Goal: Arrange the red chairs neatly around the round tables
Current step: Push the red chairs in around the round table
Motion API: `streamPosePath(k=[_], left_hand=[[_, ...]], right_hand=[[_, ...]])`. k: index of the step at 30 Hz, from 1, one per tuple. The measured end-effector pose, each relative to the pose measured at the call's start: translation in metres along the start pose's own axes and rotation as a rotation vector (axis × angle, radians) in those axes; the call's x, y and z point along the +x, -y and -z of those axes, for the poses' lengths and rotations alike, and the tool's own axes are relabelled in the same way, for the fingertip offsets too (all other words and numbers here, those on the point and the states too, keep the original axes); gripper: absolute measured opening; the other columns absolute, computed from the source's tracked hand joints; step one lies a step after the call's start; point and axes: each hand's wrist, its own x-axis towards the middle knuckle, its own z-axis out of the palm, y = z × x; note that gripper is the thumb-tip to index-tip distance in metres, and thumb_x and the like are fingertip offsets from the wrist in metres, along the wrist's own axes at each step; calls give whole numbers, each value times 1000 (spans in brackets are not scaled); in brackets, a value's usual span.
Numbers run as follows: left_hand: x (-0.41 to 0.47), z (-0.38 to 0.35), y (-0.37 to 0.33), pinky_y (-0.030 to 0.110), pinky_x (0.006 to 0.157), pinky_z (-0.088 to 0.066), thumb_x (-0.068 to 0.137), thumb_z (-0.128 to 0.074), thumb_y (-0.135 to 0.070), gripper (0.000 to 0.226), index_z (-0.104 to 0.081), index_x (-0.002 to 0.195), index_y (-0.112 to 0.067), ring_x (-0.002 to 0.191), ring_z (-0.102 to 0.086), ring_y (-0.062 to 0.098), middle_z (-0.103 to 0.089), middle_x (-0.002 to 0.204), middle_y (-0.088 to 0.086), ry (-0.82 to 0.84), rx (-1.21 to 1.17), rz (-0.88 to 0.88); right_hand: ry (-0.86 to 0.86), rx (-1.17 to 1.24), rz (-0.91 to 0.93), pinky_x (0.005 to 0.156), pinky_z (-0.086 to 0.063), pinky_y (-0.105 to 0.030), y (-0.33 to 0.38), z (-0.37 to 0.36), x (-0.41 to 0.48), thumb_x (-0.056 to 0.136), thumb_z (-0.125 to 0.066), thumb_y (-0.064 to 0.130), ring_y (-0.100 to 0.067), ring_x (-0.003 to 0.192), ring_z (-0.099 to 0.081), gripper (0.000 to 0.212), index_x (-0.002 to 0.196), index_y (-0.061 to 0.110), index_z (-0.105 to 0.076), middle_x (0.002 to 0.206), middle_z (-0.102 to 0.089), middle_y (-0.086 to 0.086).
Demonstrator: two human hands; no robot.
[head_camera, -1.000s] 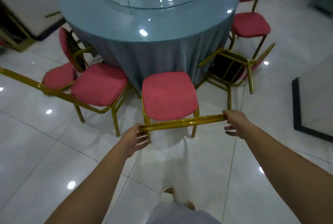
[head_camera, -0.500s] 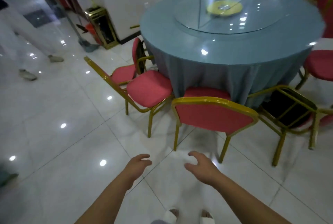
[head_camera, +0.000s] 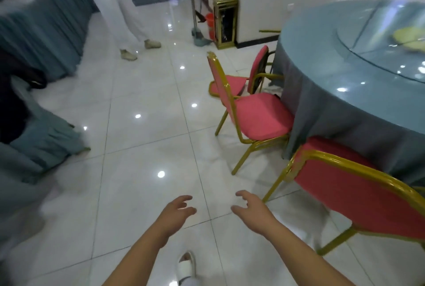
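A round table (head_camera: 326, 106) with a blue-grey cloth and a glass turntable fills the right side. Three red chairs with gold frames stand at it. The nearest chair (head_camera: 358, 191) is pushed in at the lower right, its back toward me. A second chair (head_camera: 257, 115) sits skewed, its seat touching the cloth. Behind it a third chair (head_camera: 259, 67) leans on its side against the table. My left hand (head_camera: 177, 214) and my right hand (head_camera: 253, 210) hover over the floor, fingers loosely spread, holding nothing, left of the nearest chair.
Another clothed table (head_camera: 39, 21) stands at the far left, more blue cloth (head_camera: 46, 138) pooling on the floor below it. A person in white trousers (head_camera: 122, 10) stands at the back. A gold bin (head_camera: 224, 21) and a mop stand by the wall. White tiled floor lies between.
Both hands let go of the near chair's back after it was pushed to the table. My view has swung left, bringing the other table and the standing person into sight.
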Motion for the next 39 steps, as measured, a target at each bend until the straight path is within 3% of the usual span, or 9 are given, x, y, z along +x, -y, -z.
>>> streamPosePath(k=[10, 14, 17, 21, 25, 26, 30, 35, 39], left_hand=[[90, 150, -22, 30, 88, -40, 87, -67, -32, 39, -58, 123, -41, 107, -55, 10, -55, 128, -5, -3, -142, -93], [137, 183, -45, 28, 85, -41, 87, -67, -33, 39, -58, 124, -41, 109, -55, 11, -54, 129, -5, 19, -119, -105], [183, 198, -71, 28, 85, -42, 87, -67, -34, 40, -57, 125, -43, 114, -54, 11, -53, 130, -7, 47, -80, -114], [260, 221, -114, 28, 86, -40, 87, -67, -34, 41, -55, 126, -44, 119, -49, 12, -51, 132, -7, 57, -26, -111], [329, 256, -169, 28, 86, -41, 88, -67, -33, 40, -55, 124, -45, 122, -48, 14, -51, 133, -7, 15, 11, -67], [344, 268, -183, 28, 87, -41, 88, -67, -32, 39, -55, 123, -45, 123, -49, 14, -51, 132, -6, 1, 21, -46], [400, 318, -243, 30, 89, -41, 89, -67, -31, 37, -56, 122, -44, 120, -51, 15, -53, 130, -6, -86, 29, -31], [476, 366, -291, 32, 86, -41, 90, -67, -31, 31, -58, 115, -47, 101, -54, -1, -56, 125, -7, -166, -51, -10], [552, 400, -326, 34, 90, -41, 90, -67, -34, 34, -57, 120, -45, 110, -53, 11, -54, 127, -6, -125, -56, 33]], right_hand=[[-85, -156, 40, 103, -38, -29, 127, -58, 84, 93, -59, 41, -18, 132, -43, 56, 144, 29, -40, 148, -40, 0], [-69, -169, 14, 102, -38, -23, 153, -57, 122, 93, -59, 42, -16, 131, -42, 56, 145, 30, -40, 149, -39, 1], [-91, -145, -19, 90, -40, -11, 169, -46, 166, 91, -61, 43, -12, 124, -46, 56, 142, 30, -43, 146, -43, 4], [-86, -119, -23, 97, -41, -25, 200, -30, 253, 90, -62, 45, -14, 123, -49, 57, 141, 30, -44, 143, -44, 3], [-35, -50, 17, 70, -42, -5, 251, -4, 357, 93, -61, 35, -4, 84, -57, 53, 142, 27, -43, 147, -41, 1], [-18, -52, 23, 71, -43, -5, 267, 4, 380, 93, -60, 35, -5, 85, -58, 53, 143, 27, -43, 147, -41, 1], [13, -80, 80, 102, -41, -31, 326, 38, 468, 92, -60, 40, -18, 126, -49, 53, 141, 29, -44, 147, -43, 1], [46, -114, 75, 95, -40, -29, 387, 64, 571, 92, -59, 40, -20, 124, -49, 53, 141, 27, -45, 144, -44, -1], [49, -121, 56, 95, -40, -30, 423, 80, 656, 92, -59, 41, -20, 123, -50, 53, 141, 28, -44, 144, -43, -1]])
